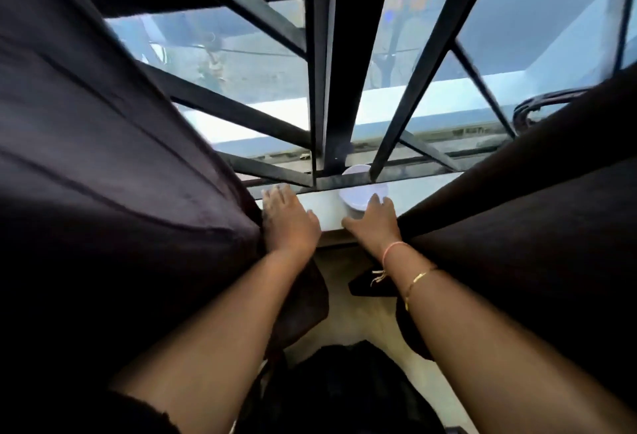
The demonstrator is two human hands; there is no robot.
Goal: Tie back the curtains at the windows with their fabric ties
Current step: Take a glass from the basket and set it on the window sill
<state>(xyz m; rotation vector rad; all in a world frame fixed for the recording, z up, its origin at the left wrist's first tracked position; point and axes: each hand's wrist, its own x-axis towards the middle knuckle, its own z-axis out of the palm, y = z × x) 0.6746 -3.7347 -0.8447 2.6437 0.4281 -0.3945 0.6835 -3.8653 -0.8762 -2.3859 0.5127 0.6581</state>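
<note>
Two dark curtains hang at a barred window. The left curtain (103,158) fills the left side, and the right curtain (534,209) fills the right side. My left hand (287,223) is flat, its fingers straight, pressing against the inner edge of the left curtain by the sill. My right hand (375,221) is also spread open, its outer side against the inner edge of the right curtain. Both hands hold the curtains apart. No fabric tie can be told apart from the dark cloth.
A white window sill (324,208) lies under the hands, with a white round bowl (362,192) on it just beyond my right fingers. Black metal window bars (339,89) cross the glass. Pale floor (358,313) shows below between my arms.
</note>
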